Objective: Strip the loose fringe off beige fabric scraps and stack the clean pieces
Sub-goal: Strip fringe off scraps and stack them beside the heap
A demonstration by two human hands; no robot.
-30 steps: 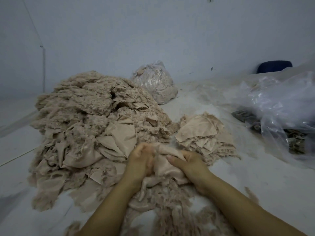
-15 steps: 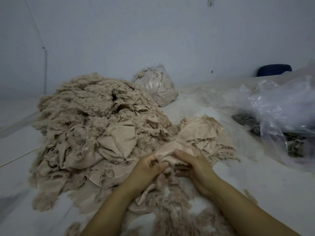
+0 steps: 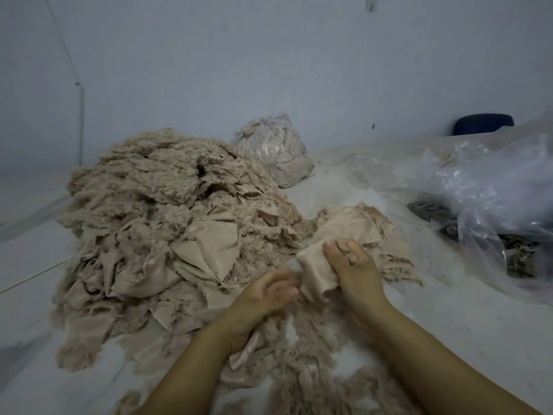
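Closest to the camera there's a drift of pulled-off fringe (image 3: 302, 381) on the floor between the forearms. Just above that, the left hand (image 3: 263, 298) is blurred, fingers curled in; can't tell if it's got any threads pinched or nothing at all. The right hand (image 3: 354, 271) has its fingers closed over a beige scrap (image 3: 314, 272), holding it bunched right at the near edge of the clean stack (image 3: 356, 226), with a bit of fluff caught by the knuckles.

Left of all that is the big unsorted heap (image 3: 167, 211), and its edge runs almost into the clean stack. Farther back there's a tied bag of fluff (image 3: 273, 151) by the wall, and loose clear plastic (image 3: 490, 187) off to the right.

What I'd worry about: the scrap is crumpled, so a strip of fringe could easily hide in a fold and go onto the stack unstripped. Also, with the heap so close, raw pieces could slide over and mix in.
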